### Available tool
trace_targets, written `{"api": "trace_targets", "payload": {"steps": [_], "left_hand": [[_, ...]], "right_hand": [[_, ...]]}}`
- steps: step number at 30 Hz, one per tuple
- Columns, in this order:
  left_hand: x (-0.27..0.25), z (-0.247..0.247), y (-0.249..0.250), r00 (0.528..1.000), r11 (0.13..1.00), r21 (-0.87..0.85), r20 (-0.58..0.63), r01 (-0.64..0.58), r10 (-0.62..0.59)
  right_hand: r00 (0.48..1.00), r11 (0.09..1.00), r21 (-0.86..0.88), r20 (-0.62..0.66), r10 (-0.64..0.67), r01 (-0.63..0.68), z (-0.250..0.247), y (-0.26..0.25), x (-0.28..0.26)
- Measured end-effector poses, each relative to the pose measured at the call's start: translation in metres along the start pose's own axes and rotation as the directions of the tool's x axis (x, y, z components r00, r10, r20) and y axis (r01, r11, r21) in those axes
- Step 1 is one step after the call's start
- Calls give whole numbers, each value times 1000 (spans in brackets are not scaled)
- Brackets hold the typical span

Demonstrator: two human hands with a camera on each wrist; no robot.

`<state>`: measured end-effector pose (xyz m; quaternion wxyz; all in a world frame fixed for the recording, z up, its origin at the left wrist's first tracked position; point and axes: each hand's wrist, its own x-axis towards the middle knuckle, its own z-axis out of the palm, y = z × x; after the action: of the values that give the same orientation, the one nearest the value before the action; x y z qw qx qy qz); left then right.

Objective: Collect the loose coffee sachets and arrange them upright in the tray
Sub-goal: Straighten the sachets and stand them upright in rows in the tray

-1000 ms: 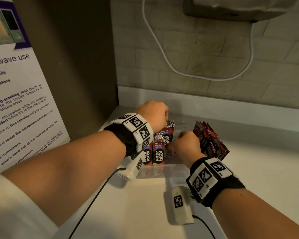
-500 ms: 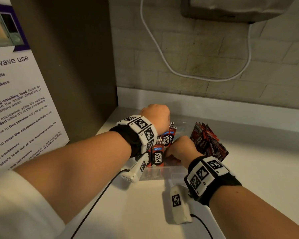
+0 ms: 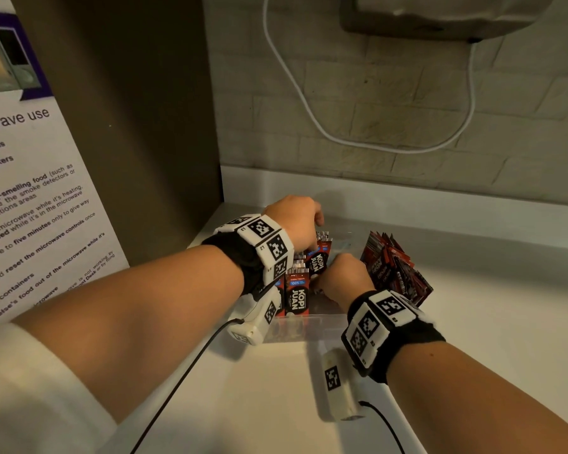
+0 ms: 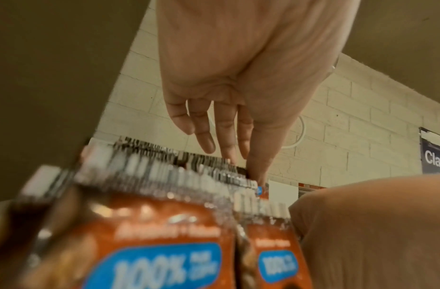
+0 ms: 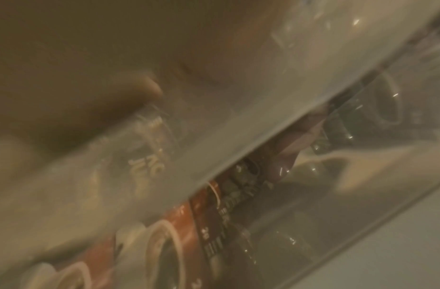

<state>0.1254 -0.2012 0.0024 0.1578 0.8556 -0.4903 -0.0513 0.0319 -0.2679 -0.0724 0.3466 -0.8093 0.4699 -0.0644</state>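
Observation:
A clear plastic tray [image 3: 309, 326] stands on the white counter [image 3: 489, 339] with several red KOPI JUAN sachets [image 3: 297, 294] upright in its left half. My left hand [image 3: 295, 221] hangs over that row. In the left wrist view its fingers [image 4: 206, 135] are straight and the tips touch the sachet tops [image 4: 208, 166]. My right hand [image 3: 340, 276] is curled inside the tray beside a tilted sachet [image 3: 317, 262], which it seems to pinch. The right wrist view is blurred behind the tray wall [image 5: 238, 136]. A loose bunch of sachets [image 3: 394, 273] leans just right of the tray.
A brown panel [image 3: 128, 126] and a microwave notice [image 3: 30, 191] close off the left. The brick wall behind carries a white cable [image 3: 309, 109] and a mounted device [image 3: 440, 14]. Black cables from the wrist cameras trail over the counter's near part.
My right hand has shifted slightly left, closer to the upright row, and the sachet beside it now tilts. The left hand stays on the sachet tops.

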Motion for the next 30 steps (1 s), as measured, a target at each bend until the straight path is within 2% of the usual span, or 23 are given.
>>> {"api": "trace_targets", "payload": {"steps": [11,22,30], "left_hand": [[1,6,3,996,997,59,-74,-48,53],[2,6,3,996,997,26,-60,-67,68],[-3,3,4,997,997,21,-38,-69,69]], "right_hand": [[995,991,-88,-21,-101,99,2,1,1],[985,985,-98,-88,-151,142,0,-3,1],[992,989,-111,-69,-106,98,3,-3,3]]}}
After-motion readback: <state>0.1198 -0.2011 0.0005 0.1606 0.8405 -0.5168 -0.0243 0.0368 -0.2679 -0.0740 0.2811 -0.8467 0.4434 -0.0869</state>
